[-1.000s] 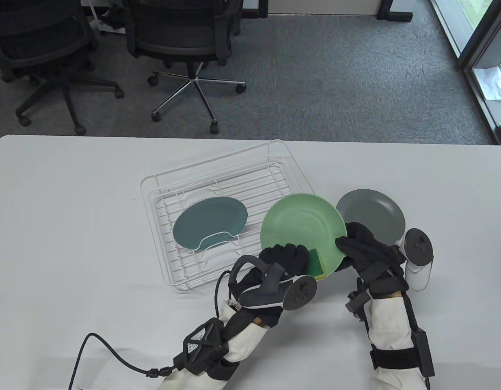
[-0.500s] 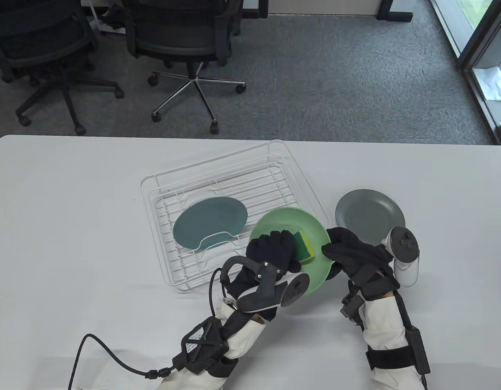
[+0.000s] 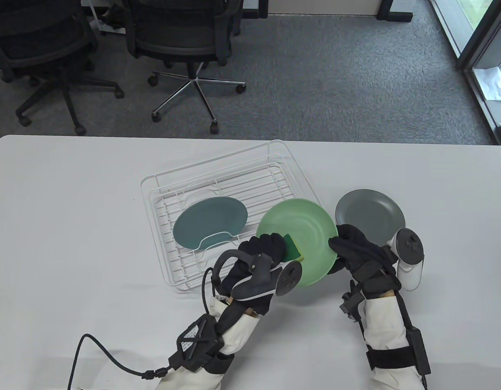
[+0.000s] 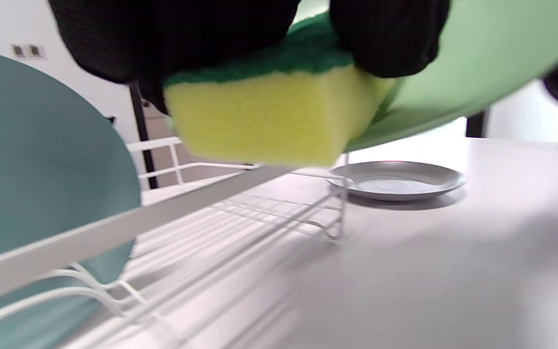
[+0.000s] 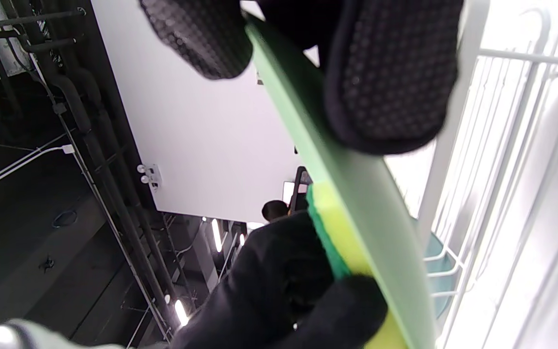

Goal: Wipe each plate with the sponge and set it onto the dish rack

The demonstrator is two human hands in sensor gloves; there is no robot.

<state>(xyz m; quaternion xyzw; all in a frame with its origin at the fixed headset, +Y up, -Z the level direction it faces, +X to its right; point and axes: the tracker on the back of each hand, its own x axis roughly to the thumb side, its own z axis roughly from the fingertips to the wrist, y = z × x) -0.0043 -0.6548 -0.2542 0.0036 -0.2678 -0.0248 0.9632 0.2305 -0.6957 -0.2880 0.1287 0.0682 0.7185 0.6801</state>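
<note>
My right hand [image 3: 343, 245] grips the right rim of a light green plate [image 3: 303, 231] and holds it tilted above the table, beside the rack's near right corner. My left hand [image 3: 266, 246] grips a yellow and green sponge [image 3: 293, 248] and presses it against the plate's face; the sponge [image 4: 264, 116] fills the left wrist view, with the green plate [image 4: 477, 58] behind it. In the right wrist view the green plate [image 5: 356, 194] shows edge-on, pinched between my fingers [image 5: 385, 72]. A teal plate [image 3: 210, 221] leans in the white wire dish rack [image 3: 226, 178]. A grey plate [image 3: 370, 211] lies flat on the table.
The white table [image 3: 72, 223] stretches out to the left of the rack. A black cable [image 3: 108, 357] runs from my left forearm across the table's near left. Office chairs [image 3: 181, 44] stand on the carpet beyond the far edge.
The green plate tilted flatter and shifted left, then came back up to the right. My left hand slid the sponge up across the plate's face, then back toward its left side.
</note>
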